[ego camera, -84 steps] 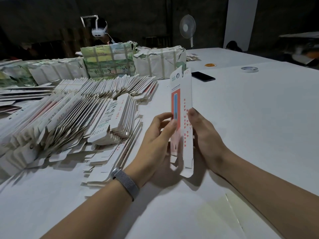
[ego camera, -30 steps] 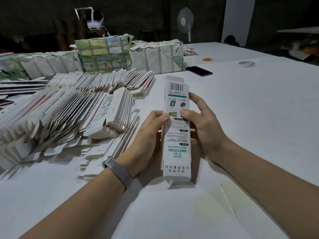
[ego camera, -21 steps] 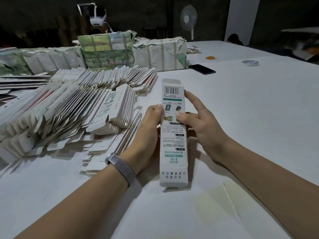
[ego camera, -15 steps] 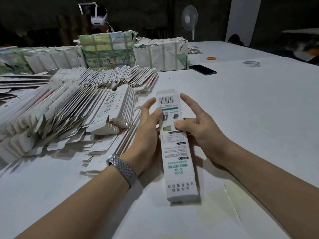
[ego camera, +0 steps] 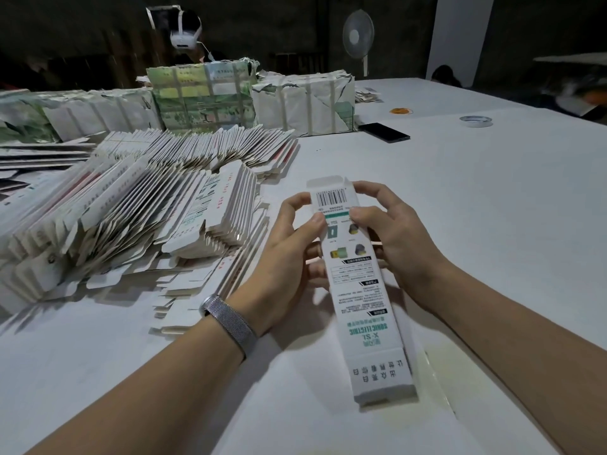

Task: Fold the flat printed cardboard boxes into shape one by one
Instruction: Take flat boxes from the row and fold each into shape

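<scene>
A long white printed box (ego camera: pixel 363 300) with a barcode and green lettering is opened into a tube and lies tilted, its near end low over the table and its far end raised. My left hand (ego camera: pixel 289 251) grips its left side, thumb on the printed face. My right hand (ego camera: pixel 394 238) grips the right side, thumb near the green stripe and fingers curled at the far end by the open top flap. A large fanned pile of flat printed boxes (ego camera: pixel 138 211) lies to the left.
Wrapped bundles of packaging (ego camera: pixel 305 103) stand at the back of the white table (ego camera: pixel 492 224). A black phone (ego camera: pixel 384 132), a tape roll (ego camera: pixel 475 120) and an orange ring (ego camera: pixel 400 110) lie far right. A fan (ego camera: pixel 358 34) stands behind.
The box was turned from edge-on to its barcode face, then tipped from upright to slanting toward me. Both hands slid up to its far end.
</scene>
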The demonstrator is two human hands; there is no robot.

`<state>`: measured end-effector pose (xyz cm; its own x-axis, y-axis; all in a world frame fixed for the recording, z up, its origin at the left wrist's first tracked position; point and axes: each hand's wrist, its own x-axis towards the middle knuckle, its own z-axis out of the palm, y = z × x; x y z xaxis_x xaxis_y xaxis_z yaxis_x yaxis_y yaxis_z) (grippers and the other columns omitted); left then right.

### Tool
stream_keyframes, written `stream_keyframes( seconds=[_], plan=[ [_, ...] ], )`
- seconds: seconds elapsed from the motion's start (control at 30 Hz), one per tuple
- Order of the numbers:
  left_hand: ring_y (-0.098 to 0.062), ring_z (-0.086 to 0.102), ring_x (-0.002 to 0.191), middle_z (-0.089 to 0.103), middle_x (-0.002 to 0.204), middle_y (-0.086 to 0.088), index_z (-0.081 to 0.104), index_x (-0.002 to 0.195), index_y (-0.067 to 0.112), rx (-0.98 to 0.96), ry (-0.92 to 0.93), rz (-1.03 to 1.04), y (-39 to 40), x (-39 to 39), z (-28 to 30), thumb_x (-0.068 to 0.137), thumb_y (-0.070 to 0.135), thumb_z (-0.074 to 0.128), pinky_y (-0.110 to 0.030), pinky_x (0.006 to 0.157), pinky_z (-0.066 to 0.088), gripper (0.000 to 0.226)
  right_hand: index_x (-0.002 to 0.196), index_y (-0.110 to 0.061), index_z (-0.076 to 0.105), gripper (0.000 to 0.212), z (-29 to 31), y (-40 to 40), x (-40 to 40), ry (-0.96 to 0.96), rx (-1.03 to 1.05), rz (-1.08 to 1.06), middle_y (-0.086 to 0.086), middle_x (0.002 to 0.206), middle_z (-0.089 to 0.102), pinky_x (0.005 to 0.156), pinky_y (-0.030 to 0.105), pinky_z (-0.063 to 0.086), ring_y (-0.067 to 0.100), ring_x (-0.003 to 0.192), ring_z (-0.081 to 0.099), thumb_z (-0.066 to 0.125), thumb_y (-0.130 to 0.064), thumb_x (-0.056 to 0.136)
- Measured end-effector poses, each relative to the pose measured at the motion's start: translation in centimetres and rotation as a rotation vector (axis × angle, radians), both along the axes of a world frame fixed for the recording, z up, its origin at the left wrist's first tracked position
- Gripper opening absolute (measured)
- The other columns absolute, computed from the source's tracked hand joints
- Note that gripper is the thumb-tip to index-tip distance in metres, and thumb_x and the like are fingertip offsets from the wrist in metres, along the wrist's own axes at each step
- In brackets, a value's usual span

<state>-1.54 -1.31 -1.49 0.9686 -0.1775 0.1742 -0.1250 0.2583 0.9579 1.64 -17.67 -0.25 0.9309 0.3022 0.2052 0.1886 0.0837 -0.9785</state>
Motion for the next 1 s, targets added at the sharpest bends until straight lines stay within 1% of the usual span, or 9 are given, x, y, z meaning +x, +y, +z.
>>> stream_keyframes(
  seconds=[0.2,0.3,0.4,0.5,0.57,0.67,0.83,0.93,1.0],
  plan=[
    [-0.025,0.063,0.064,0.074,0.085,-0.007,0.056,0.11,0.04,0.04,0.009,0.011,-0.02,-0.05,0.01,0.094,0.039,0.052,-0.025,0.045,0.047,0.017,0.113,-0.026,0.062,0.031,-0.1,0.32,0.04,0.006,0.033,-0.012,0.002,0.078,0.076,0.049,0.022,0.05,0.014,0.062,0.07,0.055,-0.029,0.083],
    [-0.033,0.06,0.076,0.075,0.089,-0.008,0.056,0.11,0.04,0.048,-0.003,0.027,-0.09,0.06,-0.05,0.093,0.039,0.053,-0.033,0.06,0.047,0.018,0.11,-0.024,0.061,0.029,-0.08,0.3,0.04,0.001,0.036,-0.012,0.002,0.079,0.076,0.051,0.023,0.051,0.014,0.063,0.07,0.055,-0.028,0.082],
    [-0.036,0.054,0.079,0.073,0.088,-0.011,0.06,0.106,0.041,0.018,-0.004,0.034,-0.15,0.1,-0.01,0.092,0.036,0.054,-0.038,0.067,0.04,0.016,0.107,-0.024,0.06,0.018,-0.17,0.3,-0.02,-0.014,0.036,-0.008,-0.001,0.079,0.076,0.052,0.025,0.054,0.014,0.064,0.07,0.055,-0.022,0.089],
    [-0.03,0.061,0.073,0.073,0.089,-0.009,0.062,0.101,0.044,0.017,-0.015,0.019,-0.14,0.12,-0.01,0.091,0.035,0.054,-0.038,0.069,0.042,0.015,0.103,-0.022,0.06,0.017,-0.19,0.36,-0.05,-0.028,0.038,-0.037,-0.005,0.079,0.075,0.058,0.029,0.057,0.013,0.067,0.069,0.051,-0.008,0.098],
    [-0.025,0.065,0.073,0.074,0.091,-0.008,0.063,0.1,0.044,0.017,-0.023,0.004,-0.13,0.15,-0.08,0.091,0.034,0.054,-0.039,0.07,0.045,0.016,0.101,-0.018,0.061,0.018,-0.1,0.35,0.02,-0.041,0.051,-0.066,-0.004,0.085,0.074,0.064,0.031,0.058,0.014,0.073,0.071,0.052,-0.003,0.097],
    [-0.023,0.068,0.075,0.075,0.094,-0.008,0.063,0.101,0.044,0.019,-0.024,-0.008,-0.12,0.21,-0.18,0.092,0.035,0.054,-0.04,0.073,0.048,0.016,0.102,-0.011,0.062,0.017,-0.06,0.34,-0.01,-0.056,0.076,-0.091,0.0,0.096,0.076,0.071,0.032,0.06,0.017,0.078,0.072,0.054,0.002,0.094],
    [-0.022,0.068,0.072,0.074,0.09,-0.006,0.062,0.103,0.045,0.024,-0.013,-0.041,0.02,0.26,-0.22,0.093,0.036,0.054,-0.037,0.069,0.05,0.015,0.103,-0.013,0.061,0.021,0.02,0.27,-0.14,-0.078,0.146,-0.097,0.004,0.098,0.074,0.07,0.03,0.059,0.018,0.081,0.072,0.063,0.0,0.086],
    [-0.022,0.066,0.07,0.075,0.09,-0.006,0.058,0.106,0.044,0.023,-0.009,-0.054,0.03,0.25,-0.29,0.093,0.037,0.054,-0.034,0.061,0.053,0.015,0.106,-0.02,0.053,0.03,0.15,0.38,-0.13,-0.093,0.165,-0.098,0.002,0.098,0.069,0.069,0.041,0.059,0.022,0.08,0.071,0.062,0.002,0.087],
    [-0.025,0.062,0.07,0.075,0.088,-0.006,0.047,0.112,0.043,0.016,-0.001,-0.031,0.04,0.3,-0.35,0.092,0.038,0.055,-0.033,0.062,0.053,0.022,0.107,-0.024,0.049,0.034,0.14,0.47,-0.07,-0.1,0.17,-0.09,0.001,0.1,0.067,0.072,0.047,0.057,0.024,0.079,0.071,0.06,0.003,0.09]
  ],
)
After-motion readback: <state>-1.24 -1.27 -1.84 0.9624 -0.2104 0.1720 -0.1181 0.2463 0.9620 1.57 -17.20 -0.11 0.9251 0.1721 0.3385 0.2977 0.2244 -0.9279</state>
